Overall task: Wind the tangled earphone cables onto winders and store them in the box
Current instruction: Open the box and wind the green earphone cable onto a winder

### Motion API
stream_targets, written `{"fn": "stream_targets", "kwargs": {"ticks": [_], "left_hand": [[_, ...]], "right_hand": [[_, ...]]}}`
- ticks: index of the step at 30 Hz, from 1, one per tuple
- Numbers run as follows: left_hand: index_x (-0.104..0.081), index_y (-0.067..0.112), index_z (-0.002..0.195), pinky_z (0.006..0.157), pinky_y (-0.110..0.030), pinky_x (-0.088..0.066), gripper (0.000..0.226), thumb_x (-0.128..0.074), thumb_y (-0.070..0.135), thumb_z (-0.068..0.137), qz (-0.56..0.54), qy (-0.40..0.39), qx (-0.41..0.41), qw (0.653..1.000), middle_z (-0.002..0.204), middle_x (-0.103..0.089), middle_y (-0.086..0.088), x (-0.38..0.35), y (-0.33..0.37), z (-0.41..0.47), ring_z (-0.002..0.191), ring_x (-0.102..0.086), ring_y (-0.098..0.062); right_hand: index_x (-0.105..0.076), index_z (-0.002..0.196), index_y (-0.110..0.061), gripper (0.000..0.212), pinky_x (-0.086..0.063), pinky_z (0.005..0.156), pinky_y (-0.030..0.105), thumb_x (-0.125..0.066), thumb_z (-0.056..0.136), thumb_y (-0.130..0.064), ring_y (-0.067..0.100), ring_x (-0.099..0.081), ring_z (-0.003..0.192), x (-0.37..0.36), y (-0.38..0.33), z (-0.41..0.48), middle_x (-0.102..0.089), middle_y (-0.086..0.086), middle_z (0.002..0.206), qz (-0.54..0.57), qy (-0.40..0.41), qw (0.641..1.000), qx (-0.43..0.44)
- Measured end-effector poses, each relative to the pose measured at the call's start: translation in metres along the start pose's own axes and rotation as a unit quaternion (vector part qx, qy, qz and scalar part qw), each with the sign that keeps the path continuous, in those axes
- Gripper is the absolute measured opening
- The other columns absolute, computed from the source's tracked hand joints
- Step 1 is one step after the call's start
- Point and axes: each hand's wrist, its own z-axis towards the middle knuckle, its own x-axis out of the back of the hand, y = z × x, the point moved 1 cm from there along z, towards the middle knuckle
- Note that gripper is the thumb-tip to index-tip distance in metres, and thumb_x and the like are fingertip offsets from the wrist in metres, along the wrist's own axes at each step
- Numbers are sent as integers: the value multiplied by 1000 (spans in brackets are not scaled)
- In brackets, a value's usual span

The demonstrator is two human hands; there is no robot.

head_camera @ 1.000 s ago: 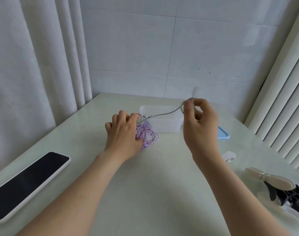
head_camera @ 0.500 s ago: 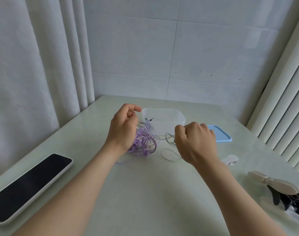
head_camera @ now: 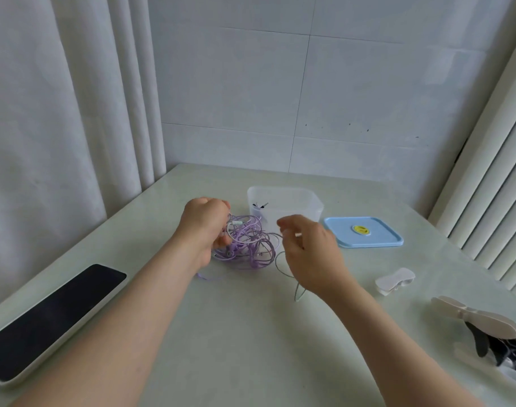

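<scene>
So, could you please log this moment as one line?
stage: untangling | left hand: grips purple cable tangle | right hand: pinches grey cable | clear box: open, blue lid beside | winders: untouched

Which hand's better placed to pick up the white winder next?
Right, probably. The right hand, pinching the grey cable, is nearest the white winder; the left hand grips the purple tangle on the far side.

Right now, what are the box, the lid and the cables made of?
The box: probably plastic, cloudy-clear; you see through its walls. The lid: likely plastic too, smooth pale blue with a moulded raised edge. The cables: seemingly a soft rubbery coating, purple and slightly shiny, since they bend into loose loops; whatever is inside cannot be seen.
</scene>
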Motion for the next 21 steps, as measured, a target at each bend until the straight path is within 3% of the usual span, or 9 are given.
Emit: {"fn": "stream_targets", "kwargs": {"ticks": [3,6,9,11,13,15,17,19,21], "left_hand": [[-60,6,83,42,-26,-46,8,-56,12,81,30,-27,31,999,73,-46,-10,0,-3,3,51,-42,-24],[-67,5,65,58,-44,-63,22,-71,27,63,138,-43,-1,989,59,-59,-10,4,-8,4,48,-58,-26],[-74,-3,73,70,-50,-66,18,-68,13,69,195,-52,-33,979,58,-65,-12,6,-14,4,50,-68,-27],[-76,-2,76,64,-40,-65,13,-65,3,78,209,-42,-50,976,57,-62,-11,7,-17,8,46,-61,-26],[-72,11,74,53,-27,-47,15,-61,5,82,251,-35,-69,965,57,-52,-5,9,-17,12,48,-44,-24],[-63,21,76,54,-28,-31,16,-58,7,82,281,-44,-81,955,62,-46,-3,9,-18,15,61,-35,-21],[-61,19,73,61,-30,-36,14,-56,12,83,320,-46,-87,942,69,-52,-4,10,-19,17,69,-40,-21],[-66,18,73,70,-29,-46,16,-55,16,84,357,-41,-99,928,78,-65,-8,11,-18,15,75,-51,-24],[-76,25,79,84,-31,-53,20,-56,24,84,392,-35,-113,912,89,-74,-3,11,-15,10,91,-61,-31]], "right_hand": [[-77,107,-25,22,-55,74,28,-57,96,-23,11,-68,72,-6,-1,-3,-77,-5,75,0,-62,998,-17],[-79,83,-23,16,-57,72,32,-64,87,-23,12,-68,71,-3,-8,-5,-74,-9,69,-45,-4,999,7],[-77,72,-21,14,-56,66,31,-66,79,-25,11,-65,62,7,-23,-11,-72,-8,64,-57,12,997,50],[-78,72,-19,16,-51,59,29,-66,81,-17,10,-59,56,15,-35,-15,-72,-3,63,40,-110,992,48],[-82,82,-21,28,-51,58,29,-58,85,-6,11,-62,65,21,-50,-24,-78,3,78,148,-320,935,39],[-83,89,-17,38,-53,62,31,-50,83,1,17,-66,74,21,-56,-30,-79,12,87,203,-426,879,64],[-82,82,-10,37,-54,61,32,-48,77,4,19,-66,71,17,-56,-29,-77,11,80,233,-378,893,79],[-79,74,-8,34,-52,56,31,-49,78,7,19,-61,64,17,-53,-21,-73,12,72,294,-241,924,37],[-77,74,-6,33,-53,55,32,-50,84,10,20,-60,61,18,-41,-11,-71,11,70,351,-88,932,-30]]}}
